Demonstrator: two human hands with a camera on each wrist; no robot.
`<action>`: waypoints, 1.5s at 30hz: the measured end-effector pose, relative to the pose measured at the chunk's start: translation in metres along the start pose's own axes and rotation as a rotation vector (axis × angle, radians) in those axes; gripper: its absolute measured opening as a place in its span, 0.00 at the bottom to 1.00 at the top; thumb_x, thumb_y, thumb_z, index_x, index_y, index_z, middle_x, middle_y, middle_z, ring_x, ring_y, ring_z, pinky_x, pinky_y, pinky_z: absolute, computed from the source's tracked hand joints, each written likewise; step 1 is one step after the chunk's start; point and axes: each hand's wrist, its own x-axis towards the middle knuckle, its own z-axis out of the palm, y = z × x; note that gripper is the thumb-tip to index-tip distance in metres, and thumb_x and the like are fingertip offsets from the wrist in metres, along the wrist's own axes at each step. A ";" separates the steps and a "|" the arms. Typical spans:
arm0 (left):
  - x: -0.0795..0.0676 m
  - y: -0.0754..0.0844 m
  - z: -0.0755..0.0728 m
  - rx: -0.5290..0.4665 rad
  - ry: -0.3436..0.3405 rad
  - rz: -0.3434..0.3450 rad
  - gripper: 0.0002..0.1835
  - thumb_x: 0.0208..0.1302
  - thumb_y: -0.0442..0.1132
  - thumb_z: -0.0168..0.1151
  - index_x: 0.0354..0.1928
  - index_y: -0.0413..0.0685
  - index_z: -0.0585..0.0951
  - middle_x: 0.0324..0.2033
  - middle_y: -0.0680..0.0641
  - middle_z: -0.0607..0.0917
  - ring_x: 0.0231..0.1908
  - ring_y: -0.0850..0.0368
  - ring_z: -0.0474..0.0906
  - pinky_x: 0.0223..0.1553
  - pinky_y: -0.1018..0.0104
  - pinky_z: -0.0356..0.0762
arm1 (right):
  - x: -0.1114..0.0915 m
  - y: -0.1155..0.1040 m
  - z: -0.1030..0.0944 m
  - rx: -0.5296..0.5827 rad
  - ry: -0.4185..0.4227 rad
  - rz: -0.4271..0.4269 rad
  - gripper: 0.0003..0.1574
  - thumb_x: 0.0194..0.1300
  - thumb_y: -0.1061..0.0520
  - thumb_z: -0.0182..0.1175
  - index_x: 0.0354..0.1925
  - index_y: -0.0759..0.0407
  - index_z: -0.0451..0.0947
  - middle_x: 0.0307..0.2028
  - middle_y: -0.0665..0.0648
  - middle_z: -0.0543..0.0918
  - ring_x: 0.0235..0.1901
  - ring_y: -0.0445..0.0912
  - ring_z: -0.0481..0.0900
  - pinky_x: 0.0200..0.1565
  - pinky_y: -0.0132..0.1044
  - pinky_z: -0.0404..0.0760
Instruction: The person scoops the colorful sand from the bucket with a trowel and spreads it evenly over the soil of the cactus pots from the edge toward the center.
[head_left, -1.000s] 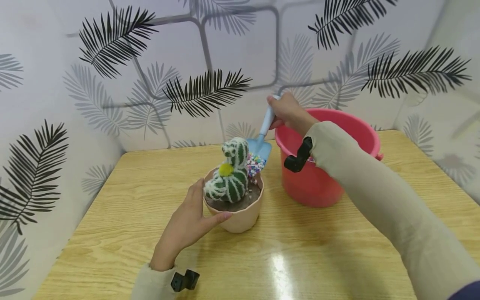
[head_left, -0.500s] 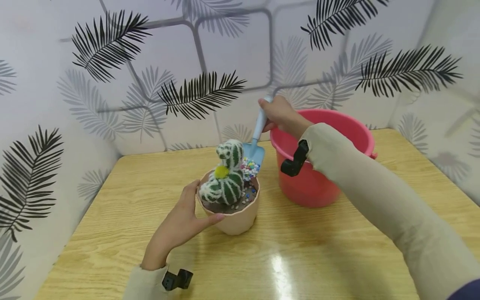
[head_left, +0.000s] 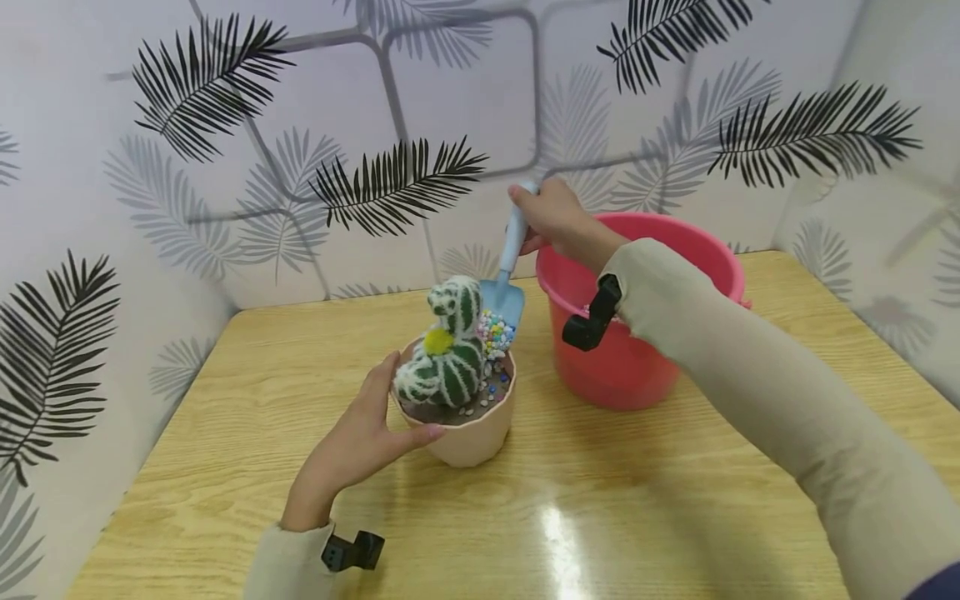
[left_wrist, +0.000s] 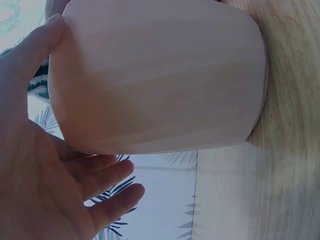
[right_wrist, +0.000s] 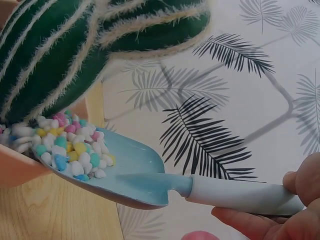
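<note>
Two hands apart: left hand [head_left: 356,443] clamped on a peach pot [head_left: 474,443] at its rim, right hand [head_left: 557,215] gripping a blue trowel [head_left: 504,298]. Pot, striped cactus [head_left: 459,367] in it, stands short of the far edge of the table [head_left: 247,450]; trowel, loaded with coloured pebbles [right_wrist: 75,152], tilts over the pot's far-right rim. Red bucket [head_left: 615,371] near, toward the table's far right corner.

I have the sleeved right forearm [head_left: 765,383] reaching far forward and inward from the lower right of my head view, its right hand [head_left: 557,217] gripping, right thumb [right_wrist: 302,182] opposite the fingers [right_wrist: 252,226]. My left forearm [head_left: 288,567] enters low, and its left hand [head_left: 356,446] slants up and inward, also gripping, left thumb [head_left: 420,436] spread wide from the left fingers [left_wrist: 117,202], lightly bent in the left wrist view.
</note>
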 end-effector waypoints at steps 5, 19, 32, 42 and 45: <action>-0.001 0.000 0.001 0.000 -0.011 -0.020 0.58 0.56 0.60 0.65 0.75 0.45 0.38 0.74 0.37 0.45 0.72 0.36 0.47 0.66 0.37 0.55 | 0.000 0.000 -0.003 0.021 0.009 0.002 0.23 0.74 0.49 0.45 0.54 0.66 0.57 0.40 0.60 0.71 0.28 0.48 0.83 0.31 0.39 0.85; 0.000 0.000 0.004 -0.020 0.023 -0.008 0.58 0.56 0.59 0.66 0.75 0.45 0.39 0.74 0.38 0.47 0.72 0.37 0.47 0.66 0.37 0.54 | -0.005 0.000 -0.002 0.050 -0.011 -0.052 0.21 0.73 0.49 0.49 0.48 0.66 0.63 0.38 0.61 0.74 0.27 0.44 0.81 0.35 0.41 0.85; 0.001 -0.003 0.006 -0.004 0.026 -0.012 0.58 0.57 0.59 0.65 0.75 0.45 0.39 0.74 0.38 0.48 0.72 0.37 0.48 0.66 0.38 0.55 | -0.010 -0.017 -0.007 0.005 -0.013 -0.090 0.24 0.71 0.47 0.52 0.53 0.65 0.64 0.37 0.56 0.70 0.32 0.46 0.81 0.36 0.40 0.85; 0.001 -0.003 0.006 -0.022 0.022 -0.002 0.57 0.57 0.58 0.66 0.75 0.48 0.39 0.74 0.39 0.47 0.72 0.38 0.47 0.67 0.38 0.54 | -0.013 -0.011 0.000 -0.043 -0.081 -0.168 0.25 0.69 0.47 0.55 0.48 0.69 0.67 0.38 0.59 0.73 0.28 0.46 0.81 0.36 0.42 0.85; 0.001 -0.003 0.007 -0.024 0.022 -0.004 0.57 0.57 0.58 0.66 0.75 0.48 0.39 0.74 0.39 0.47 0.72 0.39 0.47 0.67 0.38 0.53 | -0.013 -0.004 0.004 -0.055 -0.085 -0.162 0.23 0.69 0.48 0.55 0.46 0.69 0.68 0.39 0.59 0.74 0.31 0.49 0.82 0.36 0.42 0.85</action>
